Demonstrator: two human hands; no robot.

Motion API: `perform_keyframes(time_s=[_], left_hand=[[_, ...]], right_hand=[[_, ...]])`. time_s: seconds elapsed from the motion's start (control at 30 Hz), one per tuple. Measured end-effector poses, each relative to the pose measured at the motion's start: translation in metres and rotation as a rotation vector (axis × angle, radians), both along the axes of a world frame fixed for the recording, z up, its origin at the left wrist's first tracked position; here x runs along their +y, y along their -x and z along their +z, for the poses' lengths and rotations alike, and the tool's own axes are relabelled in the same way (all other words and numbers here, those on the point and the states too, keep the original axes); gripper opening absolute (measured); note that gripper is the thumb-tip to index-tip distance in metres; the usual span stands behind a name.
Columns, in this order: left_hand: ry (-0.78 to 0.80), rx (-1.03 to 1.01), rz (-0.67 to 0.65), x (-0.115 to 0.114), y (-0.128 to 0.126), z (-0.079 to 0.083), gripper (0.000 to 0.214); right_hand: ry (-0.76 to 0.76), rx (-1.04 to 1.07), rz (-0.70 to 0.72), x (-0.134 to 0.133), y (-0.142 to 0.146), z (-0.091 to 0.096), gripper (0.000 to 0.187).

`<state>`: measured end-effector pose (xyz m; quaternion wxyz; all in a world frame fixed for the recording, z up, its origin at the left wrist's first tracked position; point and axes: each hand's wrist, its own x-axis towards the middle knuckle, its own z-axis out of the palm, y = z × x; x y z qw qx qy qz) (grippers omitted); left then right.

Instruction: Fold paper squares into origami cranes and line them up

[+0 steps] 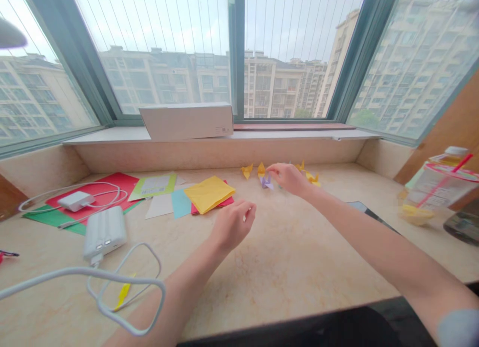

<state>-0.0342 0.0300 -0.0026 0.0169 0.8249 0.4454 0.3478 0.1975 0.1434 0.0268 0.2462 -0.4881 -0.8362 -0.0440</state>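
My right hand (289,178) reaches over a row of small folded paper cranes near the back ledge. Its fingertips are drawn together just above a purple paper crane (266,182); whether they pinch anything is hidden. Left of them sit a yellow paper crane (247,171) and a second yellow crane (261,169). More yellow cranes (312,178) show past the hand, partly covered by it. My left hand (232,225) hovers or rests over the tabletop with curled fingers, nothing visible in them. Close to it lies a stack of yellow paper (209,193) over red sheets.
Blue paper (181,204), a red sheet (112,182) and a green sheet (52,218) lie left. A white power bank (105,232) and looping cable (130,274) sit near my left forearm. A phone-like slab (368,211) and plastic cup (434,187) stand right; a white box (189,121) behind.
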Motion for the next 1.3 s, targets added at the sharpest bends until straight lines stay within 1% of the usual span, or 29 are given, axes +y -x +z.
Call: perform_keyframes(time_s=[0.03,0.13,0.17,0.2,0.27,0.37,0.5,0.6,0.77,0.93,1.03,1.17,1.23,1.3], left_hand=[[-0.001,0.006,0.006,0.0,0.0,0.0,0.026],[0.005,0.047,0.043,0.002,0.001,-0.002,0.025],[0.012,0.069,0.065,0.004,0.002,-0.003,0.025],[0.024,0.101,0.096,0.005,0.003,-0.003,0.026],[0.04,0.138,0.164,0.01,0.008,-0.003,0.025],[0.045,0.177,0.237,0.019,0.021,0.0,0.026],[0.086,0.271,0.328,0.03,0.039,0.001,0.026],[0.148,0.324,0.382,0.035,0.048,-0.003,0.026],[0.246,0.368,0.434,0.041,0.056,-0.01,0.027],[0.281,0.377,0.501,0.044,0.06,-0.008,0.028],[0.289,0.376,0.525,0.045,0.061,-0.006,0.03],[0.265,0.354,0.551,0.043,0.058,0.0,0.034],[0.229,0.326,0.565,0.039,0.055,0.004,0.037],[0.187,0.303,0.557,0.031,0.049,0.008,0.036]], right_hand=[[-0.025,-0.004,0.052,-0.017,0.005,-0.008,0.032],[-0.065,-0.077,0.26,-0.067,0.018,-0.031,0.023],[-0.148,-0.107,0.378,-0.081,0.022,-0.037,0.022],[-0.217,-0.1,0.463,-0.092,0.026,-0.041,0.022],[-0.273,-0.024,0.544,-0.107,0.032,-0.046,0.023],[-0.281,0.039,0.598,-0.112,0.034,-0.046,0.021],[-0.239,0.071,0.624,-0.106,0.028,-0.044,0.021],[-0.197,0.096,0.602,-0.102,0.021,-0.041,0.022],[-0.174,0.137,0.589,-0.1,0.014,-0.037,0.022],[-0.184,0.114,0.605,-0.103,0.017,-0.035,0.022],[-0.162,0.103,0.617,-0.104,0.019,-0.037,0.021],[-0.128,0.117,0.594,-0.103,0.02,-0.043,0.022],[-0.112,0.174,0.541,-0.102,0.021,-0.045,0.021],[-0.085,0.258,0.452,-0.1,0.022,-0.046,0.021]])
